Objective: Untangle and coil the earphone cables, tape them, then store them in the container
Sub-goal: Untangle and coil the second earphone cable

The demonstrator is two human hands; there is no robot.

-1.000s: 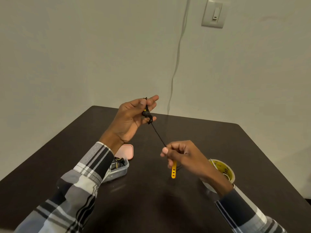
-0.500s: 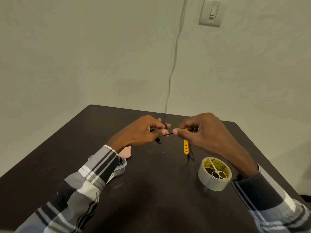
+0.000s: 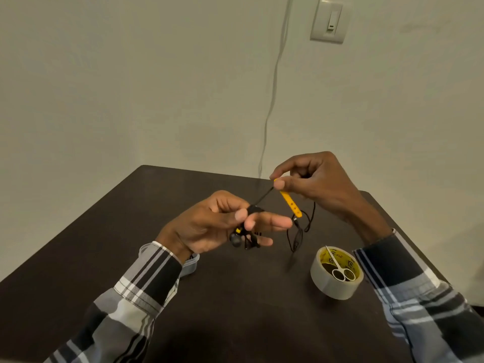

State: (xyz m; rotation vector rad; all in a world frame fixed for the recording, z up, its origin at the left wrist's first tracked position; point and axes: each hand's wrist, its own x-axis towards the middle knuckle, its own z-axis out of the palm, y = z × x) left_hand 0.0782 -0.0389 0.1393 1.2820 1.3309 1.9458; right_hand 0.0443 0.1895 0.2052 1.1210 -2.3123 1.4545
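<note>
One tape roll [image 3: 336, 273] on the desk [image 3: 235, 297] rings one pair of scissors [image 3: 340, 269]. The left sleeve hides most of the container [image 3: 190, 264]. The left hand [image 3: 217, 226] grips coiled earphone cable [image 3: 252, 209]; the right hand [image 3: 314, 180] pinches its yellow remote [image 3: 289, 201].

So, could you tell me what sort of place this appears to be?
Probably an ordinary room indoors: a dark table against a plain wall, a wall switch and a thin cable running down the wall.
</note>
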